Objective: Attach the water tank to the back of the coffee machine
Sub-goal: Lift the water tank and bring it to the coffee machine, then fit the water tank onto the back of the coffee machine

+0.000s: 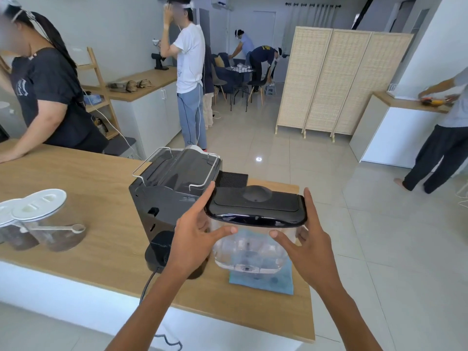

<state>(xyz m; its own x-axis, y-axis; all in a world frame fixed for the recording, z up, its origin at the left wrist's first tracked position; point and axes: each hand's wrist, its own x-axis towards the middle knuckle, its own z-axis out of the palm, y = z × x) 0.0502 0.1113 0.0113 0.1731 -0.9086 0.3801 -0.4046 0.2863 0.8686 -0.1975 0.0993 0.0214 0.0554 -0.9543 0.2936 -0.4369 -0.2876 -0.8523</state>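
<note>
The black coffee machine stands on the wooden counter with its back towards me. I hold the water tank, a clear container with a glossy black lid, just to the right of the machine's back and above a blue cloth. My left hand grips the tank's left side, thumb across the clear front. On the tank's right side sits my right hand, thumb also on the front. The tank is upright and apart from the machine's rear socket.
Two clear jars with white lids stand at the counter's left. A black power cord hangs over the front edge. A person leans on the far left of the counter. Others stand on the tiled floor beyond.
</note>
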